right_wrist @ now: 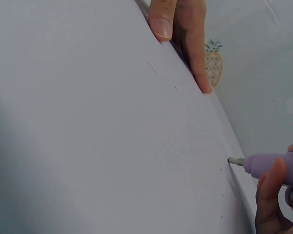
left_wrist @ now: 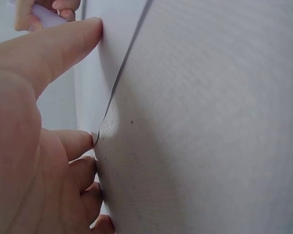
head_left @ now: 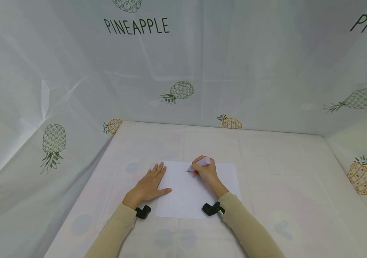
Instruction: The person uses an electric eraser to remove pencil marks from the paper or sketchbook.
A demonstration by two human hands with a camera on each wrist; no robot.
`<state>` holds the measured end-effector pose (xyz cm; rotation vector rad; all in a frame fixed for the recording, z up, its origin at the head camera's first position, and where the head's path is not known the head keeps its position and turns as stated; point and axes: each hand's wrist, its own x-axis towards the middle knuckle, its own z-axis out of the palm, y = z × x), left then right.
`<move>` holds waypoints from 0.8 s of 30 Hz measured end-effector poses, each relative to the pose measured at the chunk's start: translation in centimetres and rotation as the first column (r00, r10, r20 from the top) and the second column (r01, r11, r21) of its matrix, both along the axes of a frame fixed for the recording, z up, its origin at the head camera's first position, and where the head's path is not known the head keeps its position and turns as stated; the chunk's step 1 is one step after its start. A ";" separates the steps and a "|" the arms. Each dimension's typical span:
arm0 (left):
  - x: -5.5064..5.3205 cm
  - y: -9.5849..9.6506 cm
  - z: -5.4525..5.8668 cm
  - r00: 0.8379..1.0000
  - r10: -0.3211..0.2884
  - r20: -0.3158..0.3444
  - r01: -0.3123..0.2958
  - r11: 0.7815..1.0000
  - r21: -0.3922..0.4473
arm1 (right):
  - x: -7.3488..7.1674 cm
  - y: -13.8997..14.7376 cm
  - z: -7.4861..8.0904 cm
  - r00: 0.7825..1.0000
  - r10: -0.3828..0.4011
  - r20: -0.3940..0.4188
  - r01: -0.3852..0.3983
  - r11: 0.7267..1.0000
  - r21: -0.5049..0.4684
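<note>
While our bare right hand (head_left: pixel 207 172) is pinching a stout, pale-purple plastic pen (head_left: pixel 204 161), the tip is pointing toward our left hand (head_left: pixel 149 184).
Pen is slanting over the upper middle of a white, rectangular paper sheet (head_left: pixel 183 200): tip leftward and slightly toward us, butt rightward and away, the point seemingly meeting the paper. Left hand is lying spread wide at the sheet's left edge, thumb resting on paper, outer fingers reaching onto the off-white tablecloth (head_left: pixel 283 172); it is holding nothing. Right hand is clearly the nearer one; we are judging that the next stroke is depending on that tip-to-paper contact.
</note>
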<state>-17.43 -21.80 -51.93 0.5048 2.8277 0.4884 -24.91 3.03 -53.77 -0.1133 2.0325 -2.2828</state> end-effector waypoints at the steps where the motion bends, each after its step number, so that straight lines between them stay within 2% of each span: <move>1: 0.0 0.0 0.0 1.000 -0.001 -0.001 0.001 1.000 0.004 | 0.0 0.0 0.0 1.000 0.000 -0.002 0.000 1.000 0.004; 11: 0.2 -0.2 0.2 1.000 -0.015 -0.002 0.015 0.999 0.032 | 0.2 0.0 0.2 1.000 -0.015 0.011 0.014 0.999 0.034; 24: 0.1 -0.2 0.0 1.000 -0.011 -0.005 0.011 1.000 0.018 | 0.1 -0.1 0.3 1.000 -0.005 0.003 0.004 0.998 0.057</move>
